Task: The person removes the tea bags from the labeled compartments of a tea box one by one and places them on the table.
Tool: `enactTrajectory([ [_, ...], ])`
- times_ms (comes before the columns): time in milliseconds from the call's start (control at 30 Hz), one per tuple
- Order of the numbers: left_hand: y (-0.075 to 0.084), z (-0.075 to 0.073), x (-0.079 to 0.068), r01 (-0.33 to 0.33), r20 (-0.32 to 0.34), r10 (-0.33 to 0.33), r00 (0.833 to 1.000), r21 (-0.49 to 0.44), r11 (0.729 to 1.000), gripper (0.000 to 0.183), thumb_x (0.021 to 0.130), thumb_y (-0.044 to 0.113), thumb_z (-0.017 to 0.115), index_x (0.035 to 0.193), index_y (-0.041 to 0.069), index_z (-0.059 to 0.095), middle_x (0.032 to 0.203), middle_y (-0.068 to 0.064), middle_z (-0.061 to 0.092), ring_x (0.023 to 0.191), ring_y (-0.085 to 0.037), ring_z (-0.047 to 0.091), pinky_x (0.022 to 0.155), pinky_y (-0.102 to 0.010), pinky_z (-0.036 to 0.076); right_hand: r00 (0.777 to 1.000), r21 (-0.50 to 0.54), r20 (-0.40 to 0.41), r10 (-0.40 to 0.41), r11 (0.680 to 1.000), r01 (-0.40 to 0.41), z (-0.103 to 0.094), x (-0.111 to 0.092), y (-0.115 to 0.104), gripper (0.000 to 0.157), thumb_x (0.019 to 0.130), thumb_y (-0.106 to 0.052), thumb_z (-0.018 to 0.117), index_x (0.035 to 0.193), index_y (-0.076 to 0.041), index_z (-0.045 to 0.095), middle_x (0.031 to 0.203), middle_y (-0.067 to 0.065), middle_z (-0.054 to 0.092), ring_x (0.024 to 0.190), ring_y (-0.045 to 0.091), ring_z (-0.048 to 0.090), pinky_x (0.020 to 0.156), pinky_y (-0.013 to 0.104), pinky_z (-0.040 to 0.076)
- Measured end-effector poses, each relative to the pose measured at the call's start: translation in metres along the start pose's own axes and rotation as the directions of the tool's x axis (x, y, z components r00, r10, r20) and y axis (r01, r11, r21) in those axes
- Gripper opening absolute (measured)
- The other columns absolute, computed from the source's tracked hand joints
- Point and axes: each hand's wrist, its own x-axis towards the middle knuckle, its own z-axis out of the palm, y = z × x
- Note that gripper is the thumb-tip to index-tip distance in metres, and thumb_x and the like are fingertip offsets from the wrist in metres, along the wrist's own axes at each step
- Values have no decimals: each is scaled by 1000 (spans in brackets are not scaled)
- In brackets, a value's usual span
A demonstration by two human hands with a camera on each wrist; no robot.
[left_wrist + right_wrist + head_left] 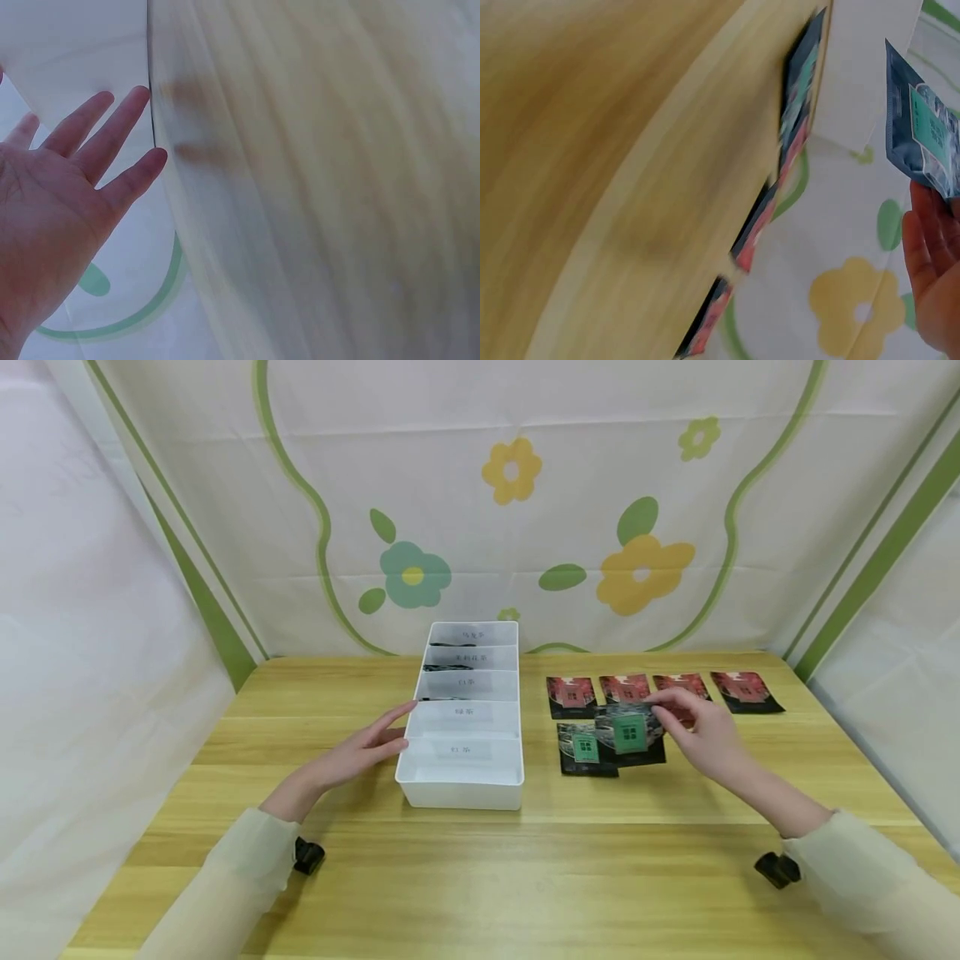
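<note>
My right hand (707,737) pinches a black tea sachet with a green label (629,733) by its upper right corner. In the right wrist view the same tea sachet (922,127) rises above the fingertips, well off the table. A second green-labelled sachet (581,748) lies beside it, partly covered by the held one in the head view. The fingertips of my left hand (352,758) rest at the left side of a white divided box (461,795). Fairly straight, spread fingers show on the left hand (67,180) in the left wrist view.
Several red-labelled sachets (742,691) lie in a row behind the green ones. Dark sachets (448,667) stand in the box's rear compartments; printed labels mark its dividers. Behind the wooden table (480,885) hangs a flowered white cloth (465,460).
</note>
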Motion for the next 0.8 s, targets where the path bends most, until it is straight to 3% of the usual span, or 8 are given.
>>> enactTrajectory([
  [200, 1, 0, 0, 2, 1, -2, 1000, -3, 1000, 62, 104, 25, 48, 157, 27, 16, 155, -16, 26, 139, -34, 31, 109, -55, 23, 989, -89, 99, 108, 991, -100, -14, -10, 21, 15, 92, 6, 62, 104, -1, 66, 81, 9, 68, 60, 13, 58, 51, 22, 43],
  [433, 0, -1, 1, 7, 14, -7, 1000, -3, 1000, 62, 105, 26, 47, 157, 26, 14, 156, -15, 23, 139, -35, 30, 109, -56, 23, 925, -155, 267, 268, 960, -234, -19, -13, 43, 13, 99, -6, 56, 108, -1, 64, 82, 8, 66, 67, 21, 59, 50, 31, 43],
  [600, 0, -1, 1, 4, 24, -4, 1000, -11, 1000, 62, 105, 25, 46, 157, 25, 13, 156, -16, 23, 139, -35, 29, 109, -56, 22, 908, -161, 305, 286, 956, -247, -15, -12, 60, 13, 97, -4, 58, 109, 1, 63, 92, 17, 67, 81, 33, 65, 59, 40, 51],
  [800, 1, -1, 0, 9, 18, -9, 1000, -13, 1000, 62, 105, 26, 47, 157, 26, 14, 156, -16, 23, 139, -35, 30, 109, -56, 22, 888, -164, 363, 284, 957, -239, -7, -8, 79, 13, 95, 1, 60, 107, 2, 62, 94, 17, 66, 83, 34, 65, 67, 46, 53],
])
